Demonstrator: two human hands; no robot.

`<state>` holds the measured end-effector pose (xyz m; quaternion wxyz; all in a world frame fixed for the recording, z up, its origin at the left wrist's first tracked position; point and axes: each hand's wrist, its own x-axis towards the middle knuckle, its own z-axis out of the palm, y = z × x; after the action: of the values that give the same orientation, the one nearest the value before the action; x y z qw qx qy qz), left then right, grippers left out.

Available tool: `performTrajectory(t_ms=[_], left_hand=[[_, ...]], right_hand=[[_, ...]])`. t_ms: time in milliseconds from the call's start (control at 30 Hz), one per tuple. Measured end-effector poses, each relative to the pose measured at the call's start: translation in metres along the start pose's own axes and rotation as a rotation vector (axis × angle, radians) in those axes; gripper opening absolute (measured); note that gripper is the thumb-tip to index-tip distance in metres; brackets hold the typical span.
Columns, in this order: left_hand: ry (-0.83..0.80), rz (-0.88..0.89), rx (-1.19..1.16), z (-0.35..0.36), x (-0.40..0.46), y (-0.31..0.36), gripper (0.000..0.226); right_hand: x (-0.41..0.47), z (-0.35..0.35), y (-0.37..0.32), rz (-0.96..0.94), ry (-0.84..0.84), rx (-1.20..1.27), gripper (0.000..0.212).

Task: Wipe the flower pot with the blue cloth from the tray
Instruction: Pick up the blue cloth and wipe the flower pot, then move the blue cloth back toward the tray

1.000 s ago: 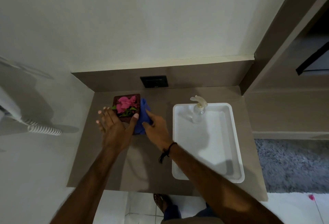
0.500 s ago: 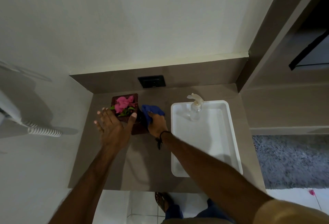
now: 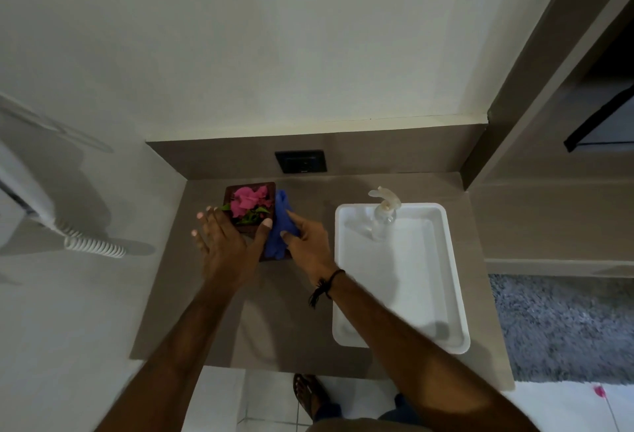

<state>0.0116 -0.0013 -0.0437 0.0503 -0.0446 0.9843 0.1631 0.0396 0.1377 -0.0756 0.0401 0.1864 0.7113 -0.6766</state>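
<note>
The flower pot (image 3: 249,210) is stood at the back left of the bench (image 3: 291,321), steadied by the left hand (image 3: 226,246) with fingers spread wide over its near side; the blue cloth (image 3: 279,225) is pressed by the right hand (image 3: 307,243), fingers closed on it, against the pot's right face; its long axis is laid front to back along that face, so a stroke along it is judged likeliest.

No legible text, label, brand, number or sign appears in the view. The black rectangular wall plate (image 3: 301,161) at 12 o'clock and the clear plastic pump bottle (image 3: 383,215) at 2 o'clock show no readable marking.
</note>
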Motion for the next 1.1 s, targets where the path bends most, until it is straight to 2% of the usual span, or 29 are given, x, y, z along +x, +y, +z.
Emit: performTrajectory(t_ms=[100, 200, 333, 500, 600, 700, 800, 867, 967, 1033, 1100], left_hand=[[-0.02, 0.017, 0.016, 0.0, -0.001, -0.001, 0.119], [-0.036, 0.03, 0.042, -0.001, 0.001, -0.003, 0.124], [-0.042, 0.029, 0.072, 0.0, 0.002, -0.003, 0.126], [-0.022, 0.028, 0.042, 0.004, 0.003, -0.005, 0.127], [-0.022, 0.018, 0.048, 0.006, 0.005, -0.005, 0.127], [-0.001, 0.015, 0.033, 0.007, 0.003, -0.005, 0.125], [-0.019, 0.001, 0.021, 0.005, 0.003, -0.003, 0.123], [-0.022, -0.006, 0.027, 0.002, 0.002, -0.001, 0.119], [0.034, 0.0, 0.065, -0.005, -0.005, 0.007, 0.113], [0.183, 0.113, 0.07, -0.011, -0.016, 0.015, 0.102], [0.29, 0.327, -0.048, -0.01, -0.03, 0.026, 0.084]], right_hand=[[0.004, 0.005, 0.016, 0.042, -0.055, -0.211, 0.037], [0.02, 0.004, 0.02, 0.123, -0.06, -0.257, 0.038], [0.034, 0.007, 0.015, 0.126, -0.058, -0.409, 0.045], [0.027, 0.01, 0.02, 0.242, -0.059, -0.237, 0.04], [0.022, 0.008, 0.01, 0.236, -0.065, -0.108, 0.04], [0.016, 0.0, -0.009, 0.274, -0.064, 0.173, 0.041], [0.004, -0.02, -0.03, 0.319, -0.167, 0.42, 0.047], [-0.007, -0.037, -0.038, 0.267, -0.209, 0.446, 0.045], [-0.017, -0.063, -0.037, 0.225, -0.173, 0.378, 0.041], [-0.022, -0.081, -0.031, 0.234, -0.181, 0.337, 0.036], [-0.028, -0.101, -0.021, 0.264, -0.211, 0.351, 0.029]])
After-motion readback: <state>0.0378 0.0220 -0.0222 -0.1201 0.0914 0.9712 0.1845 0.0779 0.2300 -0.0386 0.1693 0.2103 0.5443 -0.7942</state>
